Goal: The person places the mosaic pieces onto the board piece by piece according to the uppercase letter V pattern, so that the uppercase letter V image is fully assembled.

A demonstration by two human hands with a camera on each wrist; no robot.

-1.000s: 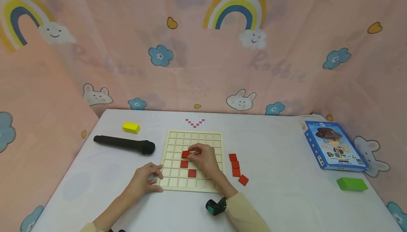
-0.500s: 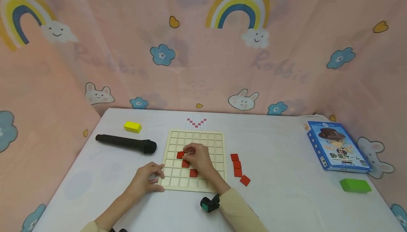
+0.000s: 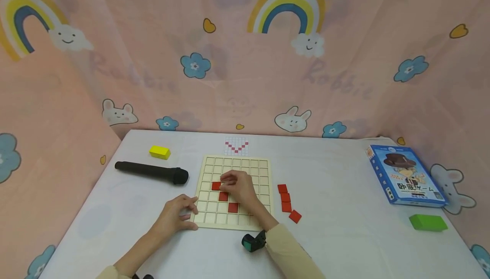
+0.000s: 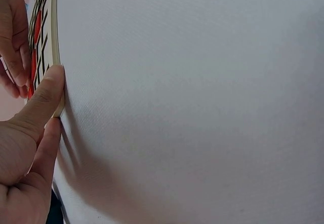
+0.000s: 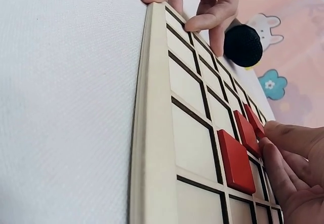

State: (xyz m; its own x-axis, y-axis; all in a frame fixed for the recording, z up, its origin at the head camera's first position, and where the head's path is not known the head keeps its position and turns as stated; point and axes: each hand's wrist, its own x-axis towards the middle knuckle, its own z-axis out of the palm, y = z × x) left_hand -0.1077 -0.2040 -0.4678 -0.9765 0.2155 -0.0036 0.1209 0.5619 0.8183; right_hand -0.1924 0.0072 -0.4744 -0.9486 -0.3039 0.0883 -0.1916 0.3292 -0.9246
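Note:
A cream grid board lies on the white table with three red square tiles on it in a diagonal: a near tile, a middle tile and a far tile. My right hand reaches over the board, fingertips at the right edge of the far tile; in the right wrist view, the thumb and a finger meet this tile's edge. With thumb and curled fingers, my left hand holds the board's near left corner. In the left wrist view, the thumb lies against the board's rim.
Several loose red tiles lie right of the board. Behind it is a small pattern card. A black microphone and yellow block lie left; a blue game box and green block lie far right.
My right hand has moved slightly left with the far tile, which now looks flat in a grid square. My left hand has stayed at the board's corner.

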